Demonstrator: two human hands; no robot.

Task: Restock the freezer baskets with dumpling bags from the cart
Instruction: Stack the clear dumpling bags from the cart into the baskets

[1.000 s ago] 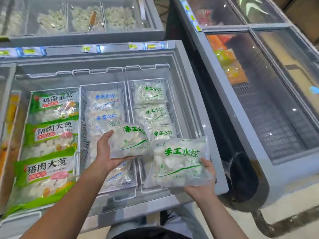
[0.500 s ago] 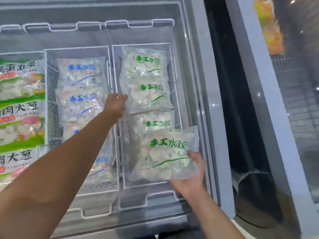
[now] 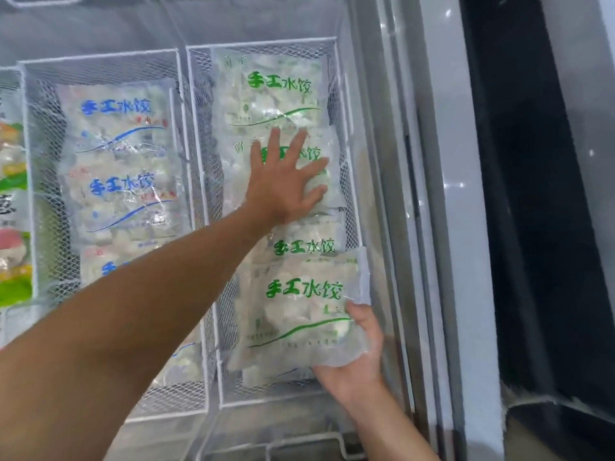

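Two hands work over the right-hand wire basket [image 3: 342, 94] of the freezer.

The left hand [image 3: 283, 184] lies flat with fingers spread on the second green-lettered dumpling bag [image 3: 233, 168] in that basket. The right hand [image 3: 357, 367] grips another green-lettered bag [image 3: 299, 314] from beneath, at the basket's near end. Blue-lettered bags [image 3: 116, 128] fill the neighbouring basket [image 3: 43, 161] on the left.

At nine o'clock, at the left edge, lie colourful packages [image 3: 11, 227] with green, white and pink print, only partly in view. At three o'clock runs a grey freezer frame [image 3: 442, 194], top to bottom. Beyond it, a dark gap [image 3: 532, 227] separates it from a neighbouring cabinet edge [image 3: 605, 61] at two o'clock.
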